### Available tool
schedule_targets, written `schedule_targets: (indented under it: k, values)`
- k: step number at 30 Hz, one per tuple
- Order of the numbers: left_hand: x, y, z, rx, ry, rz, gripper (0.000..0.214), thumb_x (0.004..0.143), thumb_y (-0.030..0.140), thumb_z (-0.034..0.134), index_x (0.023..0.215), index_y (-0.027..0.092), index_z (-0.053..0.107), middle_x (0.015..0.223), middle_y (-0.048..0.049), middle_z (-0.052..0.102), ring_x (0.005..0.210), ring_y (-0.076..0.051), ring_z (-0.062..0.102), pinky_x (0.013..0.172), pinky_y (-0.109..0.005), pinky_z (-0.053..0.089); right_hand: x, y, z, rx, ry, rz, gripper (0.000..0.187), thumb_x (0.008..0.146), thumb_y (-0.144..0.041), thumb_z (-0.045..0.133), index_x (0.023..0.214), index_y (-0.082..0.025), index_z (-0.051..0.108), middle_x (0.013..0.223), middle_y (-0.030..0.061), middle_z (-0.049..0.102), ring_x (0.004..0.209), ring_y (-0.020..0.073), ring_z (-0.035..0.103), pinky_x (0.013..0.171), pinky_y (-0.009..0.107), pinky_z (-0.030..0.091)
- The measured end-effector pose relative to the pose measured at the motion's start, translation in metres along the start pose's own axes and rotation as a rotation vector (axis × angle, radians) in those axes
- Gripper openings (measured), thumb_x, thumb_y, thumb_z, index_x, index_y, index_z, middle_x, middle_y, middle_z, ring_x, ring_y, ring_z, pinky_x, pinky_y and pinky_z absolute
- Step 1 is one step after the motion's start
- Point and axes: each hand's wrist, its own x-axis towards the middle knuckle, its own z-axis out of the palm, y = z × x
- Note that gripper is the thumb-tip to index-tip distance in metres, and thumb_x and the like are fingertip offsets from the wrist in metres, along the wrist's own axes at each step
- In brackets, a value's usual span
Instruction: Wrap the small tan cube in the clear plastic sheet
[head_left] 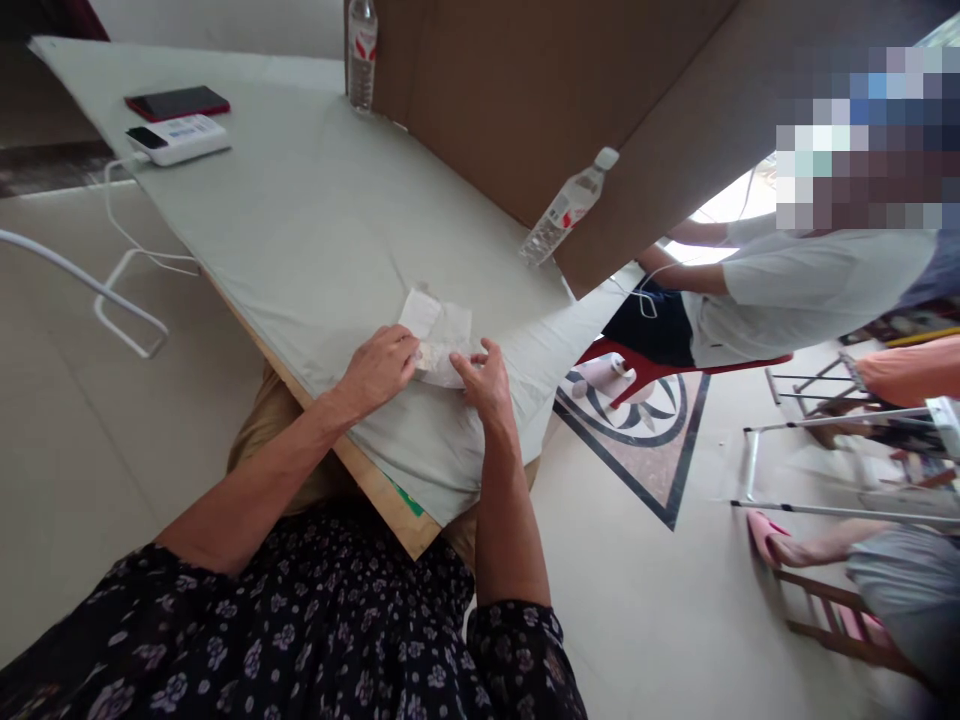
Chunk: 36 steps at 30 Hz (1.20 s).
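On the cloth near the table's close corner lies a thin, crinkled, whitish sheet (442, 375), partly see-through, perhaps paper or plastic film. A small pale beige patch shows in its middle, too unclear to name. My left hand (381, 368) has its fingers together, gripping the sheet's left side. From the right, my right hand (486, 382) grips the other side between thumb and fingers, its outer fingers curled loosely. Just beyond the fingers, touching the sheet, is a flat white square piece (421, 313) like folded paper.
A pale cloth (300, 220) covers the table. A large cardboard panel (487, 100) stands behind, with a tilted water bottle (568, 210) and an upright bottle (362, 60) beside it. At far left lie a phone (178, 103) and a white cabled device (180, 140). Other people sit at right.
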Motion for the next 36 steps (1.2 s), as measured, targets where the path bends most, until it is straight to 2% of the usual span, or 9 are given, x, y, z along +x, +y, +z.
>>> schedule_targets:
  k: [3,6,13,17,19,24,28,36]
  values:
    - [0.000,-0.001,0.001,0.004,0.005,-0.005,0.025,0.094,0.009,0.049,0.102,0.017,0.071,0.116,-0.0143,0.072,0.110,-0.028,0.065,0.099,-0.042,0.054,-0.007,0.002,-0.003,0.001,-0.082,0.032,0.087,0.084,-0.059,0.072,0.151,-0.010,0.047,0.090,0.0070,0.073,0.066,0.0207,0.068,0.067,0.037,0.059]
    - [0.000,-0.001,0.002,0.010,0.019,-0.009,0.025,0.093,0.009,0.049,0.101,0.017,0.072,0.115,-0.0139,0.072,0.110,-0.028,0.065,0.099,-0.041,0.054,-0.006,0.001,-0.001,-0.021,-0.100,-0.001,0.083,0.085,-0.060,0.072,0.148,-0.012,0.050,0.082,0.0041,0.071,0.068,0.0209,0.067,0.070,0.038,0.059]
    - [-0.001,-0.001,0.002,0.006,0.009,0.001,0.026,0.094,0.010,0.049,0.103,0.018,0.072,0.116,-0.0133,0.072,0.110,-0.027,0.065,0.100,-0.041,0.054,0.004,0.005,0.015,-0.028,0.020,-0.148,0.080,0.084,-0.064,0.072,0.145,-0.016,0.051,0.116,0.0166,0.074,0.095,0.0264,0.073,0.084,0.042,0.061]
    - [-0.001,-0.003,0.003,0.003,0.017,-0.008,0.026,0.092,0.009,0.049,0.104,0.018,0.072,0.117,-0.0137,0.071,0.111,-0.028,0.065,0.100,-0.042,0.054,0.003,0.004,0.022,0.016,0.009,-0.200,0.079,0.086,-0.060,0.070,0.149,-0.017,0.048,0.121,0.0154,0.072,0.100,0.0254,0.071,0.087,0.042,0.061]
    - [-0.001,-0.003,0.004,-0.008,0.020,-0.001,0.026,0.092,0.009,0.050,0.104,0.018,0.071,0.117,-0.0134,0.071,0.111,-0.028,0.065,0.100,-0.042,0.054,0.000,0.000,0.024,0.010,0.034,-0.215,0.079,0.084,-0.054,0.071,0.150,-0.017,0.047,0.117,0.0134,0.073,0.096,0.0247,0.070,0.087,0.041,0.060]
    - [-0.001,-0.002,0.002,-0.002,0.013,-0.009,0.026,0.092,0.009,0.050,0.104,0.017,0.072,0.118,-0.0138,0.071,0.112,-0.028,0.065,0.100,-0.041,0.055,-0.007,-0.014,0.026,-0.129,0.037,-0.209,0.084,0.080,-0.037,0.070,0.154,-0.011,0.042,0.086,0.0048,0.072,0.078,0.0240,0.066,0.080,0.039,0.056]
    - [-0.001,0.001,0.001,0.015,0.003,-0.019,0.027,0.092,0.008,0.050,0.104,0.016,0.072,0.117,-0.0148,0.071,0.112,-0.029,0.065,0.101,-0.043,0.055,-0.013,-0.025,0.028,-0.210,0.101,-0.251,0.080,0.080,-0.031,0.062,0.155,-0.015,0.041,0.083,0.0039,0.073,0.076,0.0238,0.064,0.079,0.038,0.053]
    - [0.000,0.001,0.002,0.038,-0.007,-0.015,0.026,0.091,0.009,0.051,0.103,0.017,0.073,0.116,-0.0139,0.071,0.111,-0.028,0.065,0.101,-0.042,0.055,-0.022,-0.043,0.028,-0.054,0.132,-0.280,0.080,0.084,-0.033,0.057,0.159,-0.014,0.037,0.068,-0.0047,0.064,0.066,0.0187,0.060,0.075,0.035,0.052]
